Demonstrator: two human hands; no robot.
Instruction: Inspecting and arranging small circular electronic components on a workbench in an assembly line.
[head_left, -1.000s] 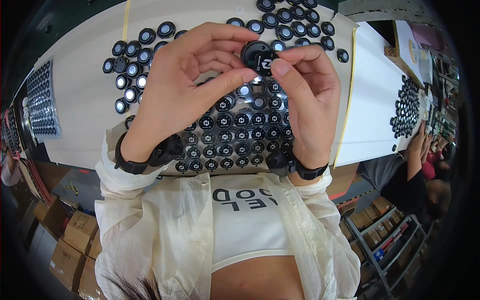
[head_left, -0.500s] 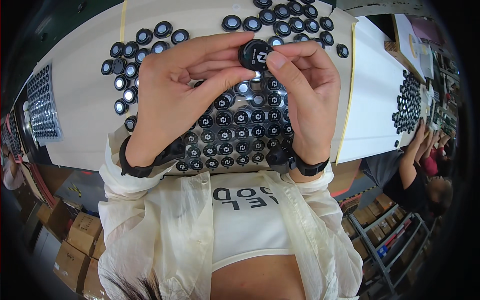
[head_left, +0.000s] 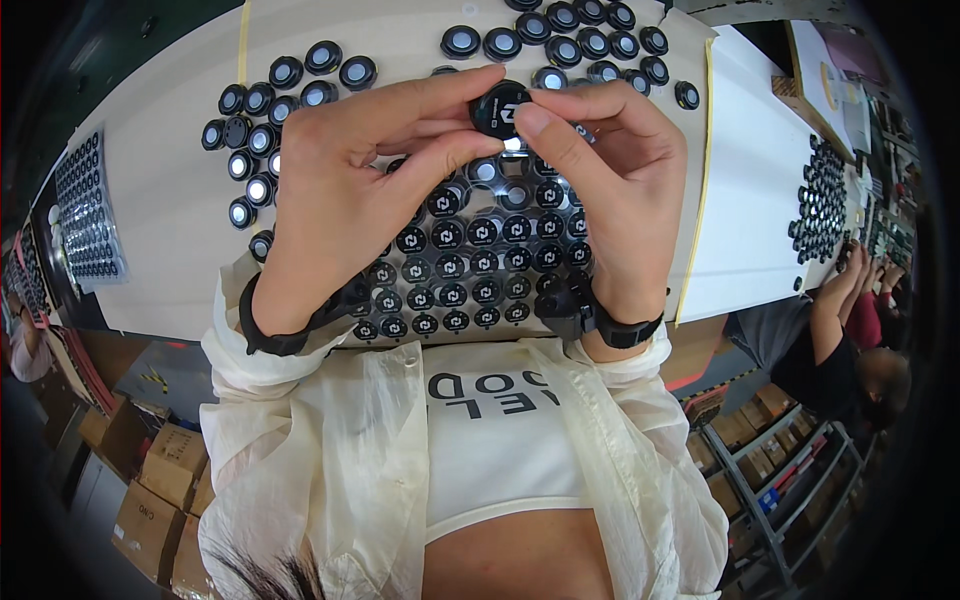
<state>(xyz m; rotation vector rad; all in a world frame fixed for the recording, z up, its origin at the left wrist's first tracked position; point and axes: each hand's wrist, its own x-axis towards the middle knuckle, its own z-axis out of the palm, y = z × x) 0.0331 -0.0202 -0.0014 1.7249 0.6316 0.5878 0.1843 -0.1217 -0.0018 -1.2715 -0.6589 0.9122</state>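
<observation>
Between my two hands, above the table, is a round black disc with a white emblem on the face turned up [head_left: 490,112]. My left hand [head_left: 350,160] closes on its left side with thumb and fingers. My right hand [head_left: 622,150] pinches its right edge, the thumb lying over the face. Below them is a clear plastic tray [head_left: 483,212] with rows of similar black discs [head_left: 450,235], most showing the white emblem. A few near its far side show a pale round centre instead. My hands and forearms cover parts of the tray.
Loose black discs with pale centres [head_left: 460,41] lie beyond my hands, and more [head_left: 260,140] lie to the left. A filled tray [head_left: 88,205] stands at the far left. At the right, a white tabletop [head_left: 745,200] bears a cluster of discs [head_left: 818,200] near another person's arms [head_left: 835,300].
The disc has shifted slightly left and turned a little in my fingers. My right thumb and fingers have moved left with it, and both hands still hold it.
</observation>
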